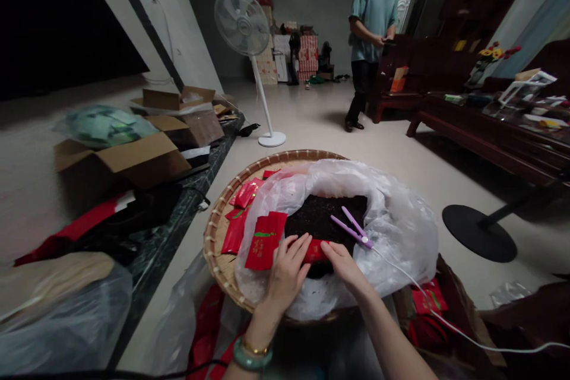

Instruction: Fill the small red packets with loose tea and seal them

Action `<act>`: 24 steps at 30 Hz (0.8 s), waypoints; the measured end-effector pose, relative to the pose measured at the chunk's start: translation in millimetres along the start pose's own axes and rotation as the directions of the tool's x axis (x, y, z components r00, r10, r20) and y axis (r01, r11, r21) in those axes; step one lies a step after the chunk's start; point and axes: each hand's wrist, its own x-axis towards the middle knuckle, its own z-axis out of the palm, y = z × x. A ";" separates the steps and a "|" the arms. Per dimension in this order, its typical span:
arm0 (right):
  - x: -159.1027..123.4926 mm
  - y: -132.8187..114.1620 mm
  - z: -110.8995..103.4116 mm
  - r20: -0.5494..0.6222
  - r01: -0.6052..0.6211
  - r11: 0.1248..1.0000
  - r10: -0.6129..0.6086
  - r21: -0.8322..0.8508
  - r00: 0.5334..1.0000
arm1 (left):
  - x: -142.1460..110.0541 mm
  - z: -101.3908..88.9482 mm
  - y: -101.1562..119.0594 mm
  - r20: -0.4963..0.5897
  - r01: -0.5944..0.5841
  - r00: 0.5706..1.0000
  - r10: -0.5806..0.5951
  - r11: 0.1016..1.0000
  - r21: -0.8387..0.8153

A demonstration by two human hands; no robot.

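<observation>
My left hand [289, 267], with a green bangle and a gold one on the wrist, has its fingers closed over the left end of a small red packet [315, 251]. The packet's right end is pinched by my right hand [342, 264]. Beneath lies a heap of dark, loose, leaf-like material [320, 214] in a clear plastic bag [396, 219]. A purple hair straightener [354, 230], its arms apart, rests on the heap's right side. To the left, a stack of flat red packets [266, 241] lies on the bag. A round woven tray [218, 249] carries everything.
More red packets [236, 231] lie on the tray's left. The straightener's white cord [463, 332] runs off right. Cardboard boxes [129, 160] stand left, a white fan [243, 24] ahead. A person [374, 18] stands beyond, near a dark wooden table [485, 142]. A black round base [478, 234] stands right.
</observation>
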 end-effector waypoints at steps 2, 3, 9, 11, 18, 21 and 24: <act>-1.2 -2.4 -2.1 0.012 -0.011 0.999 0.010 0.048 1.000 | -0.9 2.0 -4.0 -0.001 0.005 1.000 -0.005 0.999 -0.040; -1.9 -4.0 -3.2 0.032 -0.007 0.998 0.005 0.058 0.999 | -1.1 2.2 -5.8 -0.013 0.011 1.000 -0.011 0.999 -0.045; -4.0 -6.5 -0.4 0.134 0.063 0.991 -0.047 -0.119 0.990 | 1.5 -5.2 -0.3 0.032 0.002 0.999 -0.006 0.995 0.102; -4.9 -6.0 3.4 0.134 0.074 0.985 -0.053 -0.156 0.990 | 2.2 -6.2 2.9 0.035 0.014 0.999 -0.018 0.992 0.127; -7.7 -25.7 -1.5 0.134 0.049 0.996 -0.039 -0.071 0.990 | 2.2 -1.4 -2.9 -0.073 0.047 0.996 -0.048 0.999 -0.018; 0.2 -29.3 -16.4 -0.056 0.054 0.998 -0.056 -0.035 0.997 | 2.5 -0.7 -8.7 -0.179 0.118 0.976 -0.127 0.991 -0.065; 12.0 -19.3 -26.4 -0.097 0.085 0.920 -0.132 -0.381 0.987 | 1.3 0.9 -13.2 -0.255 0.182 0.944 -0.208 0.976 -0.121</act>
